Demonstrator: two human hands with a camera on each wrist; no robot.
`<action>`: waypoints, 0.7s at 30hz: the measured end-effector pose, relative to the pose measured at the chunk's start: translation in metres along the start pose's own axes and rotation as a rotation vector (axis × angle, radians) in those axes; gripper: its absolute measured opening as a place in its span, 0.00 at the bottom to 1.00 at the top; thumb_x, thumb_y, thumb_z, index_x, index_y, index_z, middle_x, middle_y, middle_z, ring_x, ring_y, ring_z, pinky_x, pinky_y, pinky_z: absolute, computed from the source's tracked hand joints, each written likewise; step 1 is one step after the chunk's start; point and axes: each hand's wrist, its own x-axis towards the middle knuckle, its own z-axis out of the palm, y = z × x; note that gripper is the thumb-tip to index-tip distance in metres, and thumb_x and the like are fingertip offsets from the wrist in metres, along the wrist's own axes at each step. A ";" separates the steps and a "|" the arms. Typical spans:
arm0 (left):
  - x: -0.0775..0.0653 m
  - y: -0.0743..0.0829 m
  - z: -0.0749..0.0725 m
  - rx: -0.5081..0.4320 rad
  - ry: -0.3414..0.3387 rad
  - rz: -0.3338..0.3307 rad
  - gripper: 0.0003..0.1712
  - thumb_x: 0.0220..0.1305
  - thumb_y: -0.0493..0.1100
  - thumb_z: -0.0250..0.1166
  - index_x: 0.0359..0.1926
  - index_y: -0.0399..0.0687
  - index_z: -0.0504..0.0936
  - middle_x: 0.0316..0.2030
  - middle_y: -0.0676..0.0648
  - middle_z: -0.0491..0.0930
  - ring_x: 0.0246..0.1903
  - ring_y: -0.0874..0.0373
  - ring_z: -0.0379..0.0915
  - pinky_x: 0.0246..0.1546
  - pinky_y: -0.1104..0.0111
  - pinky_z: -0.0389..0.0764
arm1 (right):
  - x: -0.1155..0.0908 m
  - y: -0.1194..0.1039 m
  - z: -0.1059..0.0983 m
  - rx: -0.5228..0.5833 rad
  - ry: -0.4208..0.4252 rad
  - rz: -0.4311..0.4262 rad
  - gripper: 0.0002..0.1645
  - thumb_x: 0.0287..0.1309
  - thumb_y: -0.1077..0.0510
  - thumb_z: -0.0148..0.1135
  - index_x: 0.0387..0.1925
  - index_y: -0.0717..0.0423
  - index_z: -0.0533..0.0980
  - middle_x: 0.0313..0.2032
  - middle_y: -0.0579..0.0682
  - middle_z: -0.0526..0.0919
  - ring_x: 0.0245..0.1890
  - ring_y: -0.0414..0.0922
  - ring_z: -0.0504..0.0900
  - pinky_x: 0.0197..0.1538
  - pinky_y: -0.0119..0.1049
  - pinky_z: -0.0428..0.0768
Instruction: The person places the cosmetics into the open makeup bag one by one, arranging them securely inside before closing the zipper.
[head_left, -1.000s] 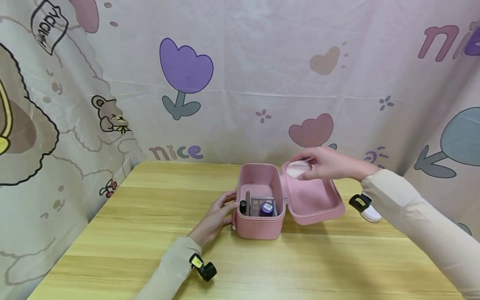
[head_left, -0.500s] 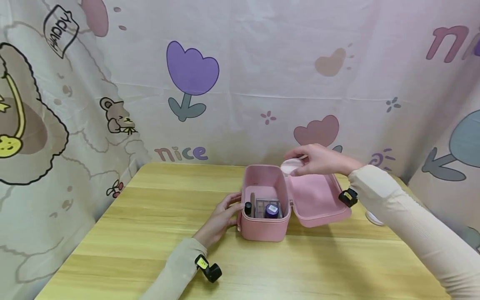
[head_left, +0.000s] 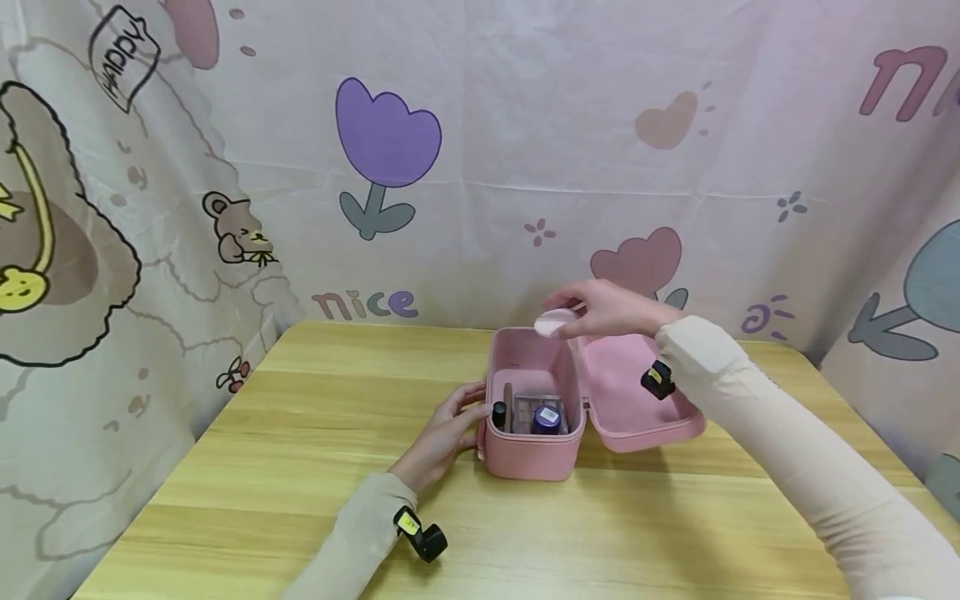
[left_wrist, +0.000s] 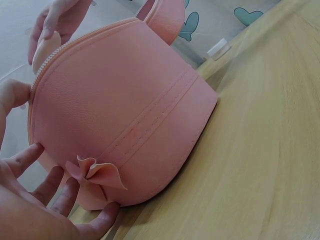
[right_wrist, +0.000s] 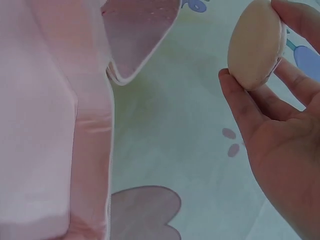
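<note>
In the head view a pink cosmetic case (head_left: 531, 457) stands unzipped on the table, its lid (head_left: 637, 387) folded out to the right. My left hand (head_left: 442, 433) rests against the case's left side, its splayed fingertips touching the wall near a pink bow (left_wrist: 95, 175). A pale round powder puff (right_wrist: 255, 45) is pinched between the thumb and fingers of my right hand (head_left: 611, 310), above the case's back right rim. Inside the case, at the front, are a dark-capped tube (head_left: 498, 414), a slim brown stick (head_left: 507, 404), a clear palette (head_left: 525, 408) and a blue jar (head_left: 547, 420).
A small white object (left_wrist: 218, 49) lies on the wooden table (head_left: 300, 400) beyond the case; my right sleeve hides it in the head view. A printed cloth (head_left: 487, 150) hangs behind the table.
My right hand has carried the powder puff leftward, from over the lid to the case's back right rim. My left hand stays at the case's side. The whole view has shifted slightly.
</note>
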 end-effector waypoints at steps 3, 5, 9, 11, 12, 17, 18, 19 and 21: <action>0.000 -0.001 0.000 0.000 -0.002 -0.002 0.33 0.67 0.44 0.60 0.68 0.38 0.62 0.66 0.36 0.60 0.58 0.47 0.65 0.47 0.61 0.76 | 0.007 0.003 0.004 0.030 -0.029 0.003 0.27 0.54 0.61 0.65 0.56 0.64 0.74 0.48 0.56 0.82 0.50 0.52 0.79 0.50 0.44 0.77; 0.000 -0.001 0.000 0.000 -0.003 -0.006 0.32 0.67 0.44 0.60 0.68 0.39 0.62 0.66 0.37 0.60 0.58 0.47 0.65 0.47 0.61 0.76 | 0.010 0.005 0.007 0.029 -0.038 0.005 0.27 0.54 0.61 0.65 0.56 0.64 0.74 0.48 0.55 0.82 0.50 0.51 0.79 0.51 0.44 0.77; 0.000 -0.001 0.000 0.002 -0.002 -0.005 0.33 0.67 0.43 0.59 0.69 0.38 0.61 0.66 0.36 0.60 0.58 0.48 0.66 0.47 0.60 0.76 | 0.015 0.009 0.013 -0.002 -0.040 -0.010 0.25 0.52 0.61 0.66 0.53 0.64 0.76 0.46 0.54 0.83 0.48 0.50 0.79 0.49 0.43 0.77; 0.000 -0.001 0.000 0.001 -0.004 -0.001 0.33 0.67 0.43 0.59 0.69 0.37 0.61 0.66 0.36 0.60 0.57 0.48 0.66 0.47 0.60 0.76 | 0.018 0.011 0.016 -0.012 -0.056 -0.019 0.23 0.52 0.62 0.66 0.51 0.63 0.77 0.44 0.53 0.83 0.45 0.49 0.78 0.47 0.42 0.77; 0.000 -0.001 0.001 0.001 -0.004 0.000 0.33 0.67 0.43 0.59 0.69 0.37 0.61 0.66 0.35 0.60 0.57 0.48 0.66 0.47 0.60 0.76 | 0.019 0.012 0.018 -0.020 -0.067 -0.025 0.22 0.51 0.62 0.65 0.50 0.64 0.78 0.43 0.53 0.83 0.43 0.48 0.78 0.46 0.41 0.77; 0.000 0.000 0.001 -0.006 -0.003 -0.003 0.33 0.67 0.43 0.60 0.68 0.38 0.62 0.67 0.35 0.59 0.57 0.48 0.66 0.47 0.61 0.76 | 0.024 0.016 0.028 -0.043 -0.124 -0.047 0.22 0.50 0.62 0.65 0.49 0.65 0.78 0.39 0.50 0.84 0.36 0.44 0.77 0.42 0.37 0.76; -0.001 0.000 0.002 -0.004 -0.001 -0.005 0.33 0.67 0.44 0.60 0.68 0.38 0.62 0.67 0.35 0.59 0.57 0.48 0.66 0.47 0.61 0.76 | 0.025 0.016 0.030 -0.044 -0.130 -0.048 0.22 0.50 0.62 0.66 0.49 0.65 0.78 0.39 0.50 0.84 0.36 0.43 0.77 0.42 0.37 0.75; -0.001 0.000 0.001 -0.004 -0.001 -0.003 0.33 0.67 0.44 0.60 0.68 0.38 0.62 0.67 0.35 0.59 0.57 0.48 0.66 0.47 0.61 0.76 | 0.026 0.017 0.032 -0.042 -0.134 -0.049 0.23 0.50 0.62 0.66 0.50 0.64 0.79 0.39 0.50 0.84 0.36 0.43 0.77 0.43 0.37 0.75; -0.001 0.000 0.001 -0.003 0.003 -0.002 0.33 0.67 0.44 0.60 0.68 0.38 0.62 0.67 0.35 0.59 0.57 0.48 0.66 0.47 0.61 0.76 | 0.027 0.017 0.035 -0.029 -0.141 -0.056 0.23 0.50 0.62 0.66 0.50 0.64 0.79 0.39 0.50 0.84 0.35 0.43 0.77 0.42 0.38 0.75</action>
